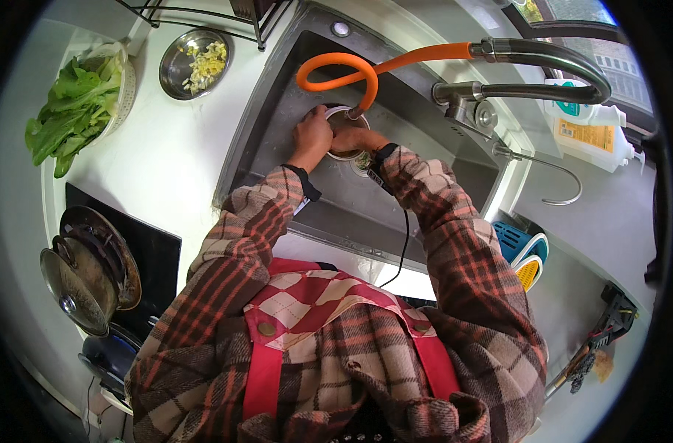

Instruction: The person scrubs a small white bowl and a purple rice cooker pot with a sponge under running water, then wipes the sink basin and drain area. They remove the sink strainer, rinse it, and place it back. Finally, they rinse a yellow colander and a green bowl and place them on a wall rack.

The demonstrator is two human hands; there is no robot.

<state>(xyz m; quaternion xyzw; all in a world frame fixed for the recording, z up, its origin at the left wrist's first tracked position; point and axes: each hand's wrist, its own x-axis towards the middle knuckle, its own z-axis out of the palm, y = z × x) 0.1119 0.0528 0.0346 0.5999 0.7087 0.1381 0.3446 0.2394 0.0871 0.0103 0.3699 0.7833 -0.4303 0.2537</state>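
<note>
In the grey kitchen sink (275, 138), my left hand (313, 138) grips the left rim of a round pot or bowl (341, 111). My right hand (352, 139) reaches down inside it; the fingers are hidden, so I cannot tell whether they hold anything. The end of an orange faucet hose (336, 87) points into the vessel from above. Just below the vessel, the sink drain (363, 161) shows green bits in it.
Left of the sink stand a steel bowl with chopped pale-yellow pieces (170, 69) and a basket of leafy greens (127, 88). Pans and a glass lid (65, 282) sit at the lower left. The faucet (463, 93) and plastic bottles (585, 138) are at the right.
</note>
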